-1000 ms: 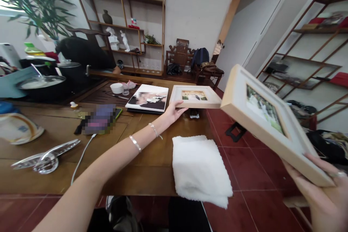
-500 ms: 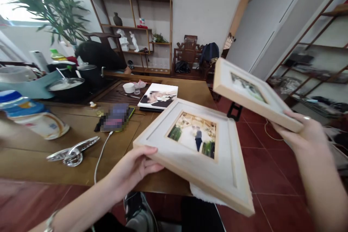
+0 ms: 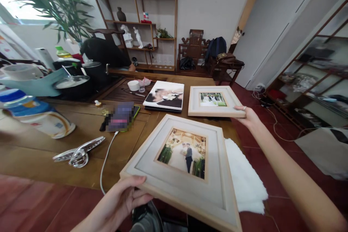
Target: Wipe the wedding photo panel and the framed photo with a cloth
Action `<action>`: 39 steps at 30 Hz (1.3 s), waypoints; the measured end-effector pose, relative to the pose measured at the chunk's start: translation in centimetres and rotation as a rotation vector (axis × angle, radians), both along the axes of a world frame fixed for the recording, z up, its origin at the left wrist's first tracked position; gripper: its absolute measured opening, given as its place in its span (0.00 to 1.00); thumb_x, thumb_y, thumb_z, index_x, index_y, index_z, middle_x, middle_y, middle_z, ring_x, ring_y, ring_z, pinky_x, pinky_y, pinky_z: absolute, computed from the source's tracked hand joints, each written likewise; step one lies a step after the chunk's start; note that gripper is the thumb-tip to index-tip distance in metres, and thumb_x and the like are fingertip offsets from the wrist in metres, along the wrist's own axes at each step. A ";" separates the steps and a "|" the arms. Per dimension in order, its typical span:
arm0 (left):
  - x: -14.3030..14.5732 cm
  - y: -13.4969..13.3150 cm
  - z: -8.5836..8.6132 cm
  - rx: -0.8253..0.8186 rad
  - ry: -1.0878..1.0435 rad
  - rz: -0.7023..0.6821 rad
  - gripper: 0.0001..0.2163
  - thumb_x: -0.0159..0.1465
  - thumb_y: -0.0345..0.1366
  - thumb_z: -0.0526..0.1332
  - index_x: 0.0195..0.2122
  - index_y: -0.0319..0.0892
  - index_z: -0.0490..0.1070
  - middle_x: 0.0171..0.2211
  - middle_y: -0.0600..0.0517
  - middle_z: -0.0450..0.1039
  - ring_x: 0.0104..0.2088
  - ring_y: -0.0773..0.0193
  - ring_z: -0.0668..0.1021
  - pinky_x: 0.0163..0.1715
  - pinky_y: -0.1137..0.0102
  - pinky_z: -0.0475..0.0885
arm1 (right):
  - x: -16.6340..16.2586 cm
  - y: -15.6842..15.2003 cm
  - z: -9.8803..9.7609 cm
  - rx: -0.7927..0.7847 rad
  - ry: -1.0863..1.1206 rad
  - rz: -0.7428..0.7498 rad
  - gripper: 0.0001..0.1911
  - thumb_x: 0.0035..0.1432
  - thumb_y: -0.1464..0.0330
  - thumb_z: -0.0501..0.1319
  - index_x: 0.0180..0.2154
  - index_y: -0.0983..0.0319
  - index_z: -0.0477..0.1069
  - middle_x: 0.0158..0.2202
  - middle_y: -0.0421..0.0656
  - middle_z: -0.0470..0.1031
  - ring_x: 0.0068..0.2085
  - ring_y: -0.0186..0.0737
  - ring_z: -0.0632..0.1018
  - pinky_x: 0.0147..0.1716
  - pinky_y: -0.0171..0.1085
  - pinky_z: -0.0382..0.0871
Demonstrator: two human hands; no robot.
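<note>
My left hand (image 3: 127,194) grips the lower left edge of a light wood picture frame (image 3: 187,163), thumb on top and fingers curled below. This frame is tilted above the table's near edge and shows a photo of a couple. At arm's length, my right hand (image 3: 246,116) pinches the right front corner of a second light wood picture frame (image 3: 214,101), held over the far right part of the table. Its photo shows people in a green setting. Beneath and beside the nearer frame lies a white cloth (image 3: 246,177), partly hidden.
Left of the second frame lies a photo album (image 3: 164,95). A phone (image 3: 122,116) with a white cable, a clear plastic clip (image 3: 78,152) and a blue-capped bottle (image 3: 35,114) are on the wooden table (image 3: 89,175). Someone in black (image 3: 104,54) leans beyond the table.
My right hand has moved the second frame left and down, from tilted in the air to nearly level over the table. The nearer frame has shifted slightly left and lower; more cloth shows.
</note>
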State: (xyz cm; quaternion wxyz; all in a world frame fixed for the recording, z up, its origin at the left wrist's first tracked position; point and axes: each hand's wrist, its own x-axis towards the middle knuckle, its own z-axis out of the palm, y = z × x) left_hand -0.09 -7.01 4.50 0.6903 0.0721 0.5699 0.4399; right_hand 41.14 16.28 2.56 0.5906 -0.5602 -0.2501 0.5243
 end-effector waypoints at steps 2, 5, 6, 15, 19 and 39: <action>-0.2 0.1 -0.5 -0.008 -0.007 0.012 0.29 0.51 0.20 0.68 0.55 0.31 0.67 0.29 0.47 0.80 0.29 0.53 0.83 0.29 0.66 0.79 | -0.3 0.9 -0.9 0.006 -0.024 0.027 0.12 0.47 0.80 0.59 0.36 0.65 0.70 0.28 0.43 0.77 0.26 0.38 0.77 0.22 0.34 0.77; -0.3 0.1 -0.9 -0.009 -0.021 0.003 0.27 0.50 0.20 0.69 0.53 0.32 0.70 0.30 0.46 0.81 0.30 0.52 0.83 0.29 0.66 0.79 | -0.8 2.0 -1.9 0.020 -0.054 0.077 0.12 0.46 0.79 0.59 0.35 0.64 0.70 0.28 0.43 0.77 0.26 0.38 0.77 0.23 0.34 0.76; -0.2 0.1 -0.9 -0.007 -0.026 -0.003 0.27 0.50 0.20 0.68 0.53 0.32 0.70 0.31 0.45 0.81 0.30 0.52 0.83 0.30 0.66 0.79 | -1.0 2.2 -2.1 0.027 -0.063 0.094 0.12 0.46 0.79 0.60 0.36 0.63 0.70 0.29 0.43 0.77 0.27 0.38 0.77 0.24 0.34 0.76; 0.0 0.1 -1.4 -0.010 -0.010 0.006 0.35 0.52 0.21 0.68 0.62 0.30 0.59 0.36 0.40 0.81 0.30 0.53 0.83 0.29 0.67 0.79 | -1.7 3.4 -2.7 0.067 -0.229 0.146 0.18 0.43 0.79 0.61 0.39 0.62 0.71 0.32 0.42 0.79 0.28 0.37 0.77 0.24 0.34 0.74; 0.0 0.3 -1.6 0.012 0.017 -0.013 0.35 0.54 0.21 0.67 0.62 0.33 0.58 0.36 0.43 0.81 0.32 0.52 0.84 0.30 0.67 0.80 | -1.9 3.5 -2.5 0.103 -0.374 0.089 0.19 0.41 0.78 0.64 0.39 0.63 0.73 0.40 0.46 0.79 0.39 0.45 0.79 0.35 0.40 0.77; -2.4 2.2 0.1 0.076 0.100 0.167 0.16 0.66 0.21 0.50 0.48 0.46 0.69 0.22 0.60 0.77 0.22 0.67 0.81 0.21 0.77 0.79 | -10.8 -25.8 -2.3 0.959 -1.725 0.812 0.18 0.57 0.66 0.62 0.51 0.56 0.71 0.59 0.54 0.67 0.63 0.59 0.63 0.56 0.62 0.63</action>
